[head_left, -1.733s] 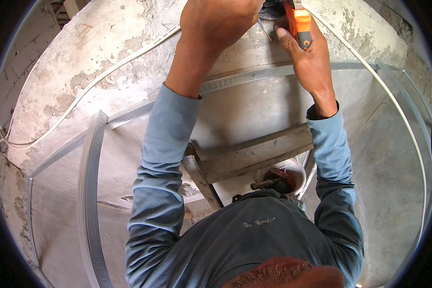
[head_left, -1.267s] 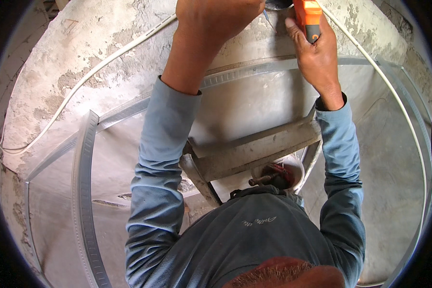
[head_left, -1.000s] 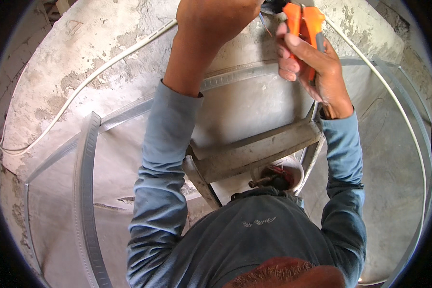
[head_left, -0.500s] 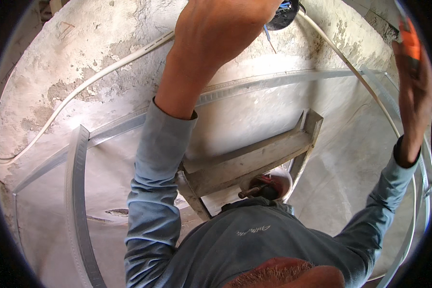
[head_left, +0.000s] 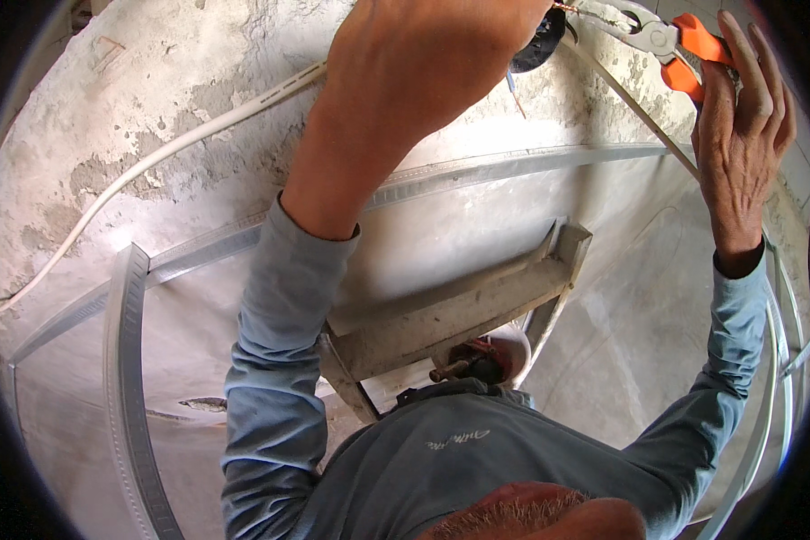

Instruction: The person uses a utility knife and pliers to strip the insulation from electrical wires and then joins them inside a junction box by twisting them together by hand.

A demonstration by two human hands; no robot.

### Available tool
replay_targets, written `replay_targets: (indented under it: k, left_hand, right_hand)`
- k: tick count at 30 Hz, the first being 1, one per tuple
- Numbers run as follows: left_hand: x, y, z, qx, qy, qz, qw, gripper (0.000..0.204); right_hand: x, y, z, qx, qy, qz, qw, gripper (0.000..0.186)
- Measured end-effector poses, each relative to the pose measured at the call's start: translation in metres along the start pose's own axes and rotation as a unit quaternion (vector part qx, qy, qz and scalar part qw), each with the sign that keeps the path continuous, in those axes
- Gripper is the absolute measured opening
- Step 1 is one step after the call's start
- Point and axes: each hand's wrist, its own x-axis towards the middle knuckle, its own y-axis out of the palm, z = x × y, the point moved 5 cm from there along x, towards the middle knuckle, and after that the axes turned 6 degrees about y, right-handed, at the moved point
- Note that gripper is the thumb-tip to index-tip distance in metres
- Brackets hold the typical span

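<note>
My left hand (head_left: 427, 90) is closed at the top, its fingertips partly hidden and cut off by the picture's edge. A bare copper wire end (head_left: 569, 8) sticks out beside its fingers. Orange-handled pliers (head_left: 661, 39) are in my right hand (head_left: 743, 148), held between thumb and fingers. Their jaws reach left to the copper wire. Just below my left fingers is a round black electrical box (head_left: 540, 52), partly covered by the hand. From it a short blue wire (head_left: 515, 90) with a bare tip hangs down.
White conduits run across the rough concrete ceiling (head_left: 175, 76), one at left (head_left: 153, 162), another at right (head_left: 634, 111). Metal channel (head_left: 477, 171) crosses below, with an upright strip (head_left: 126, 360) at left. Under me stand a worn platform (head_left: 450, 315) and a white bucket (head_left: 516, 351) holding tools.
My right hand has moved left and brought the pliers from the far right edge to the wire by my left hand. My left hand has shifted only slightly.
</note>
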Motion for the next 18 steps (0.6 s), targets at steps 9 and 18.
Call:
replay_targets:
  k: [9, 18]
  left_hand:
    - [-0.003, 0.003, 0.001, 0.021, -0.013, 0.018, 1.000, 0.006]
    - [-0.003, 0.001, 0.001, 0.004, -0.009, 0.007, 1.000, 0.005]
  right_hand:
    - [0.003, 0.002, 0.002, 0.030, -0.015, -0.004, 0.999, 0.034]
    - [0.004, 0.004, 0.012, -0.021, -0.006, 0.017, 1.000, 0.041]
